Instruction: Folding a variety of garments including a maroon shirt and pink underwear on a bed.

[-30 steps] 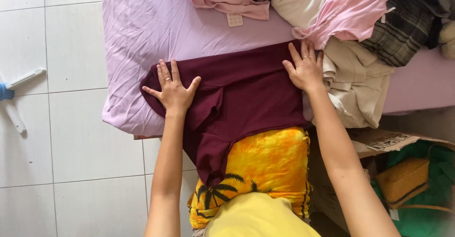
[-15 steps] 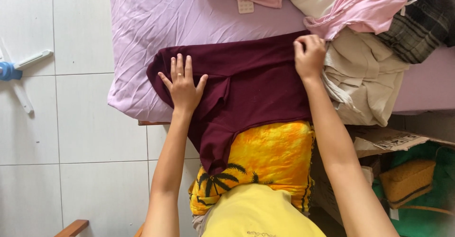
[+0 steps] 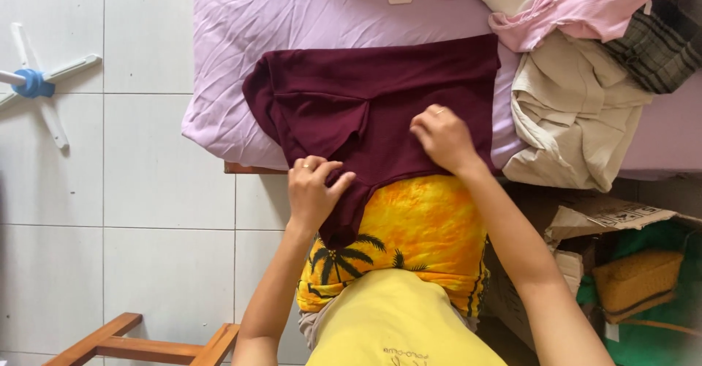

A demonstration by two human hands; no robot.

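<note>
A dark maroon garment (image 3: 380, 95) lies spread on the lilac bed sheet (image 3: 292, 29), its lower part hanging over the bed's near edge. My left hand (image 3: 314, 190) pinches the hanging sleeve or corner of the garment at the bed edge. My right hand (image 3: 442, 139) rests on the garment's lower middle, fingers curled into the fabric. Below the garment I see my orange palm-print shorts (image 3: 409, 242) and yellow top (image 3: 398, 322).
A heap of clothes fills the bed's right side: beige cloth (image 3: 578, 110), pink striped cloth (image 3: 578, 4), dark plaid cloth (image 3: 658, 44). A cardboard box (image 3: 614, 216) with green fabric stands at the right. White tiled floor, a blue-hubbed white stand (image 3: 36, 81), and a wooden frame (image 3: 146, 348) lie left.
Both hands came off the garment's upper corners and moved down to its near edge. The left hand now pinches the hanging part; the right hand shifted left to the lower middle.
</note>
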